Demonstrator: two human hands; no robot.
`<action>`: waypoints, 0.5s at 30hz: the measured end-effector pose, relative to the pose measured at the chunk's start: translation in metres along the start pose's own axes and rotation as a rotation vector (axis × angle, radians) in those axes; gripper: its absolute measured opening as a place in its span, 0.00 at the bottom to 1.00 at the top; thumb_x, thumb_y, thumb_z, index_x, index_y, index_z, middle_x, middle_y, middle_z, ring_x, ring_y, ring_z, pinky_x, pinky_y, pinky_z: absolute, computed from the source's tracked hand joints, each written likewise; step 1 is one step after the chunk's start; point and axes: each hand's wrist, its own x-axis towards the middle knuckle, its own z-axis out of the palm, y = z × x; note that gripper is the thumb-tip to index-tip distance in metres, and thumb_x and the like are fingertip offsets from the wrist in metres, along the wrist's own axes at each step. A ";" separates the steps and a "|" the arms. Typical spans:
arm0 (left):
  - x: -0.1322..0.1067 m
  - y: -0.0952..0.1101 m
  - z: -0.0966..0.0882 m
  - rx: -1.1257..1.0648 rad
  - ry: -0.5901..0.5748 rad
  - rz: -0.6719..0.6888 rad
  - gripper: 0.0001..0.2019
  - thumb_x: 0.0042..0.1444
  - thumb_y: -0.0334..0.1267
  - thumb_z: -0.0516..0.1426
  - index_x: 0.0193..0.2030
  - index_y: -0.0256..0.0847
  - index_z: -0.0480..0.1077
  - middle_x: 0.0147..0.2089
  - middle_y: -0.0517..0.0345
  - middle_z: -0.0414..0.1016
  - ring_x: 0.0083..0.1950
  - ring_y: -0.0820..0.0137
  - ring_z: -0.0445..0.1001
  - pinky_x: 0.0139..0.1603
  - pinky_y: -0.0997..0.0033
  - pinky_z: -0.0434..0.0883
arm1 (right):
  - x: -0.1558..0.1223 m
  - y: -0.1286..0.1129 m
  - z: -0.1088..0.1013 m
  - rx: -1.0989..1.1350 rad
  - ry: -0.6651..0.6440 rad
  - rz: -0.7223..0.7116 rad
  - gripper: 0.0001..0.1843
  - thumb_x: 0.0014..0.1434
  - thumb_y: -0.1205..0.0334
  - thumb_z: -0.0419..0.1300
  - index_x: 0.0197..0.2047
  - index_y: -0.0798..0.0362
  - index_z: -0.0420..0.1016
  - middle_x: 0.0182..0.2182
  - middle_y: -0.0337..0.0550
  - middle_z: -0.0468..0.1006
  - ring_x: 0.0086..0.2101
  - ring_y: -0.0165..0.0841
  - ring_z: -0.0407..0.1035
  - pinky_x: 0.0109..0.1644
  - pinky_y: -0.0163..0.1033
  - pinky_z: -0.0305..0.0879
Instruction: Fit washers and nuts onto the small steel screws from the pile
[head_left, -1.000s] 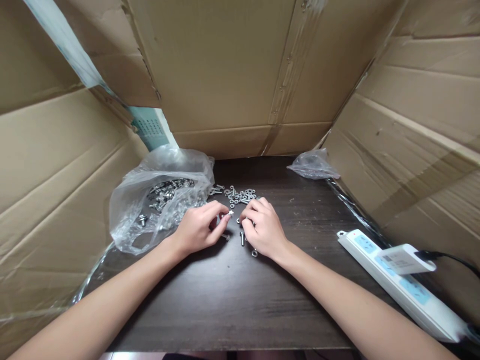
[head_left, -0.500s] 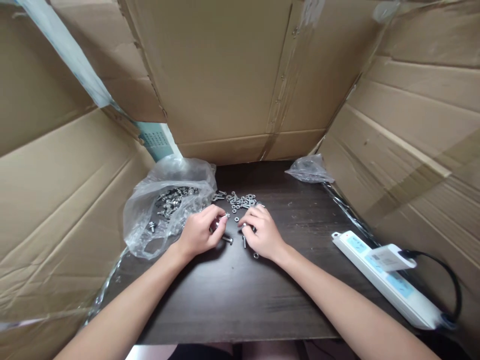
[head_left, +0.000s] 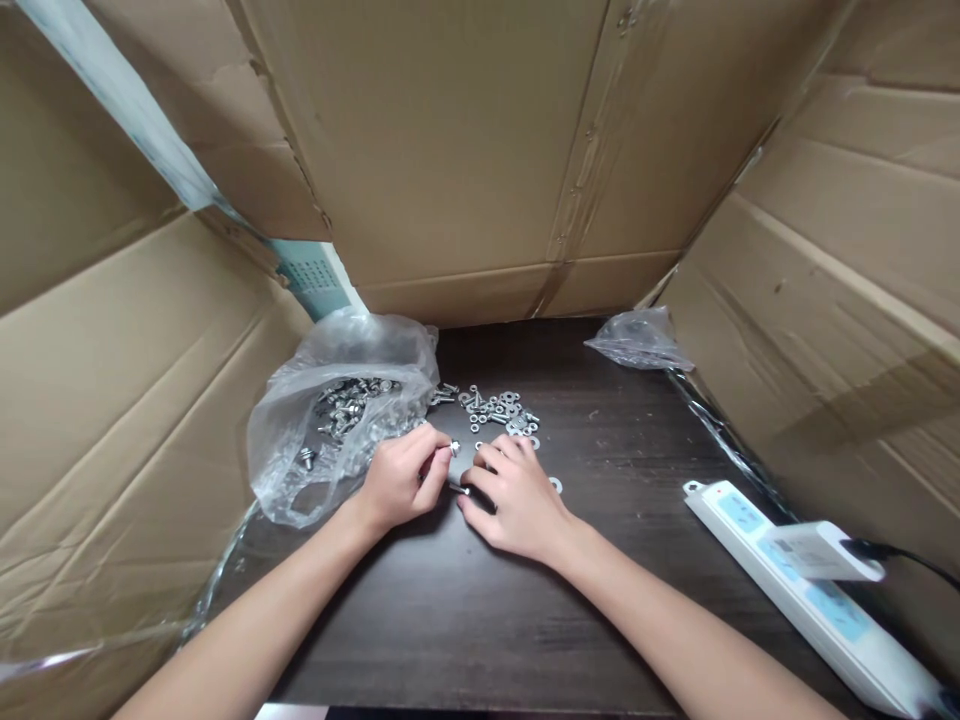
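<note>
Silver metal piece (head_left: 454, 448), likely a bolt, pinched in the left hand (head_left: 405, 478); the right hand (head_left: 517, 495) arches over the dark table (head_left: 435, 630), its hold I cannot tell. Loose washers (head_left: 511, 398) lie beyond; a light, steady pinch should prevent slipping.

open near tabletop (head_left: 450, 640), scattered hardware (head_left: 498, 415) beyond, plastic bag (head_left: 356, 340) blocking left, power strip (head_left: 832, 608) bounding right
</note>
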 end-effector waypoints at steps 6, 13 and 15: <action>0.000 -0.001 0.002 0.026 -0.020 -0.039 0.04 0.68 0.32 0.52 0.43 0.39 0.68 0.30 0.61 0.69 0.29 0.73 0.68 0.31 0.74 0.64 | 0.001 0.000 0.002 -0.035 0.002 -0.020 0.07 0.65 0.62 0.63 0.34 0.52 0.78 0.34 0.44 0.76 0.39 0.39 0.61 0.47 0.47 0.53; 0.004 -0.003 0.000 0.016 -0.093 -0.038 0.04 0.69 0.32 0.53 0.43 0.39 0.69 0.34 0.58 0.72 0.32 0.72 0.73 0.33 0.74 0.67 | 0.003 0.003 0.000 0.011 0.117 0.087 0.08 0.66 0.65 0.59 0.34 0.53 0.77 0.33 0.44 0.77 0.38 0.38 0.63 0.47 0.46 0.53; 0.006 -0.004 -0.001 0.029 -0.086 -0.029 0.05 0.69 0.33 0.53 0.45 0.38 0.69 0.39 0.54 0.75 0.38 0.71 0.75 0.37 0.74 0.70 | 0.003 0.003 -0.003 0.075 0.154 0.126 0.09 0.68 0.65 0.56 0.36 0.53 0.76 0.34 0.44 0.79 0.38 0.38 0.65 0.47 0.46 0.53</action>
